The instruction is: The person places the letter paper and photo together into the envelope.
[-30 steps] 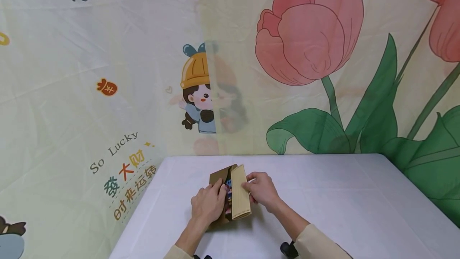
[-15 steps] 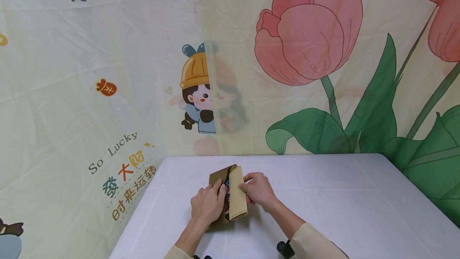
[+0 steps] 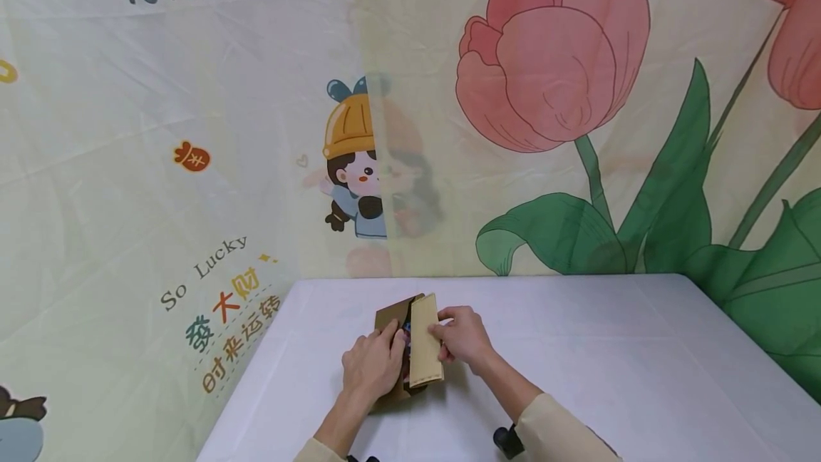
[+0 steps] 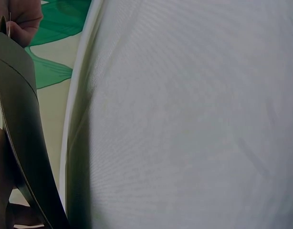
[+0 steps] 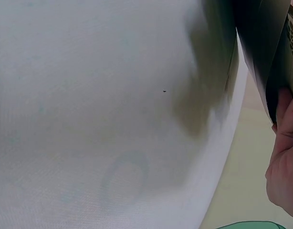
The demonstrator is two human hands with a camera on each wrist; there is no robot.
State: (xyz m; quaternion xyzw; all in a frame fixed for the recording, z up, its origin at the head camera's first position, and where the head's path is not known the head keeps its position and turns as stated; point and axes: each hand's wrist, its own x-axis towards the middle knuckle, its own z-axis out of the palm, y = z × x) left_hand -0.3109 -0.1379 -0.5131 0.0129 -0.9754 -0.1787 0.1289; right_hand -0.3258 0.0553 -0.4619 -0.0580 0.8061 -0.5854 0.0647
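1. the brown folder (image 3: 390, 314) is just above or on the surface (image 3: 577, 362), between the two hands; whether its underside touches is unclear. it stands partly open, tilted, with a colourful printed part (image 3: 407, 351) showing in the gap.
2. the right hand (image 3: 465, 338) pinches the outer long edge of the pale flap (image 3: 425, 344), thumb on the front, fingers behind.
3. the left hand (image 3: 373, 360) lies over the brown side, fingers slightly bent; whether it grips or only presses cannot be told.
4. it looks like thin card: probably light, springy rather than limp, and not very slippery. the left wrist view shows a panel bowing, so it likely bends easily and creases under a hard squeeze.
5. the best hold is likely mid-way along the flap's long edge, with a flat, light touch steadying the other side; corners look easiest to crumple.
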